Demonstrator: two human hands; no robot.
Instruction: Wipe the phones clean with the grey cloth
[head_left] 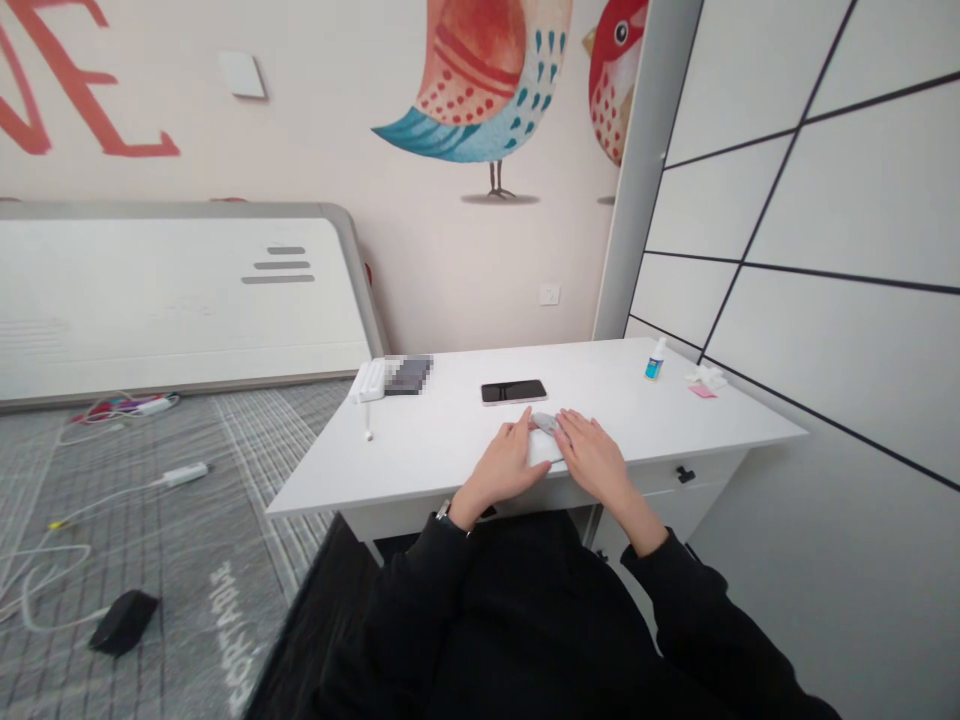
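Note:
A small, light-grey cloth (pixel 545 423) lies at the front of the white table, partly hidden under my fingers. My left hand (pixel 508 462) has its fingertips on the left edge of the cloth, the thumb pointing right along the table's front. On the opposite side, my right hand (pixel 592 455) holds the cloth's right edge with its fingers close together. Just beyond both hands, a phone (pixel 514 391) rests flat with its dark screen facing up.
At the table's (pixel 420 450) back left are a white power strip (pixel 369 380) and a blurred dark object (pixel 409 375). A small blue-labelled bottle (pixel 654 362), white crumpled tissue (pixel 709 375) and pink packet (pixel 703 391) sit right. Cables and a black pouch (pixel 124 622) lie on the carpet.

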